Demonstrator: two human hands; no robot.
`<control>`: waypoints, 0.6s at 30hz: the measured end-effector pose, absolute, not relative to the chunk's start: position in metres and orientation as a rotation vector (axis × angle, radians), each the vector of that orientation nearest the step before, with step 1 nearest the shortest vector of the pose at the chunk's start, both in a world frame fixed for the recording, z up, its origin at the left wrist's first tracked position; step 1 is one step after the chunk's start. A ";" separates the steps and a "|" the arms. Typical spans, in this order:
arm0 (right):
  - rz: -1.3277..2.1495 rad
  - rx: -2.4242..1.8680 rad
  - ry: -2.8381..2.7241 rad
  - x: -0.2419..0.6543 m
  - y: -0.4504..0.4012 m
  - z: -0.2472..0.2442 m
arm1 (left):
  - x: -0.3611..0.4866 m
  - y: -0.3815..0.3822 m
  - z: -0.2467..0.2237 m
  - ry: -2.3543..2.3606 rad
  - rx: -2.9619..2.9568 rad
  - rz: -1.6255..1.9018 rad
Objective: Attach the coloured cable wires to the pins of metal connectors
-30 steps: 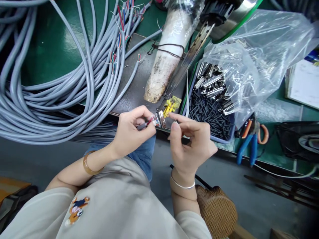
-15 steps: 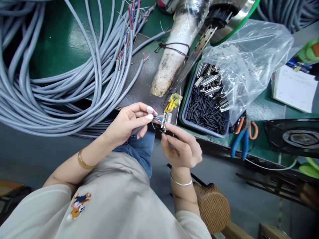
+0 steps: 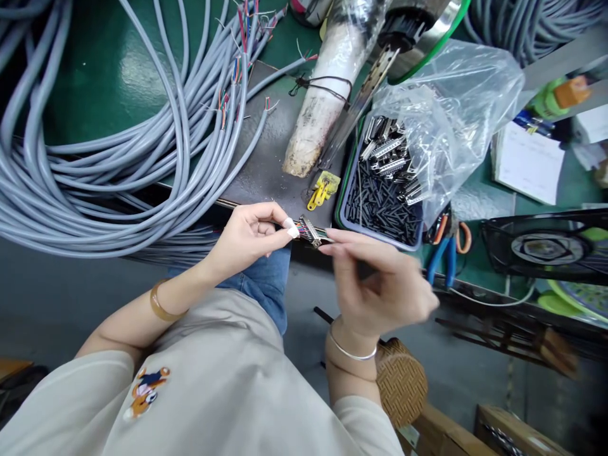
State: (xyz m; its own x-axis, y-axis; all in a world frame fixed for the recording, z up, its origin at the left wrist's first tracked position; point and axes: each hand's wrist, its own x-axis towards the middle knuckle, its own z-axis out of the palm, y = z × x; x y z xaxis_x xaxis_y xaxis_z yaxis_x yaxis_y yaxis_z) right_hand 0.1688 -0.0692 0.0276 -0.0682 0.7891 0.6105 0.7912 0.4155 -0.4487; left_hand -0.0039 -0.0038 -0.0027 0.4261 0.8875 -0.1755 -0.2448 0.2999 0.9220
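My left hand [image 3: 254,237], white covers on its thumb and fingertip, pinches a bundle of thin coloured wires [image 3: 300,227]. These wires run into a metal multi-pin connector [image 3: 310,232], which hangs just past the fingertips at the table's front edge and is tilted. On its other side my right hand [image 3: 380,272], blurred by motion, has thumb and forefinger brought together. A thin pale strand shows between its fingertips and the connector; what exactly the fingers pinch is unclear.
Coiled grey cables [image 3: 180,145] with stripped ends fill the left. Behind the hands are a wrapped white post [image 3: 316,107] and a yellow clip [image 3: 323,189]. A tray [image 3: 380,237] of black sleeves and connectors, partly under a plastic bag [image 3: 456,114], and blue-handled pliers [image 3: 441,253] stand right.
My right hand has shifted right, away from the connector's face. The connector has turned and tilted, while my left hand keeps its pinch on the wires. The view has swung slightly right.
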 end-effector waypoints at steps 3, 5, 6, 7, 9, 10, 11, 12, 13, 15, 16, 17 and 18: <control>-0.106 -1.254 -2.053 0.165 -0.063 0.025 | -0.004 -0.004 -0.001 0.779 0.977 0.857; -0.128 -1.237 -2.107 0.165 -0.056 0.019 | -0.004 -0.002 -0.003 0.727 0.934 0.806; -0.156 -1.249 -2.085 0.165 -0.054 0.016 | -0.003 -0.001 -0.004 0.698 0.899 0.778; -0.197 -1.273 -2.031 0.166 -0.053 0.013 | -0.003 0.000 -0.006 0.676 0.862 0.755; -0.276 -1.311 -1.844 0.168 -0.052 0.006 | -0.004 0.002 -0.010 0.665 0.799 0.750; -0.295 -1.310 -1.731 0.170 -0.053 0.003 | -0.004 0.002 -0.011 0.674 0.778 0.761; -0.301 -1.289 -1.629 0.171 -0.054 0.001 | -0.004 0.003 -0.012 0.687 0.764 0.776; -0.297 -1.251 -1.554 0.171 -0.055 -0.001 | -0.004 0.004 -0.012 0.700 0.754 0.792; -0.290 -1.203 -1.507 0.171 -0.056 -0.003 | -0.004 0.004 -0.012 0.714 0.748 0.808; -0.279 -1.115 -1.441 0.170 -0.057 -0.003 | -0.004 0.005 -0.011 0.745 0.744 0.852; -0.267 -1.093 -1.418 0.168 -0.056 -0.003 | -0.003 0.005 -0.010 0.764 0.752 0.881; -0.245 -1.087 -1.397 0.167 -0.055 -0.002 | -0.003 0.005 -0.010 0.784 0.768 0.915; -0.210 -1.092 -1.384 0.165 -0.054 -0.001 | -0.002 0.005 -0.010 0.803 0.791 0.952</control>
State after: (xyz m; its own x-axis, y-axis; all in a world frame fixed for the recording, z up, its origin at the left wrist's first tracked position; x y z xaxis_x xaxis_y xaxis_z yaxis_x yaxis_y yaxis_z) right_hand 0.1654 -0.0544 -0.0010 0.2520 0.4608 0.8510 0.6927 0.5282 -0.4911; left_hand -0.0018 0.0048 -0.0098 0.3556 0.9062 -0.2286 -0.3781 0.3632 0.8516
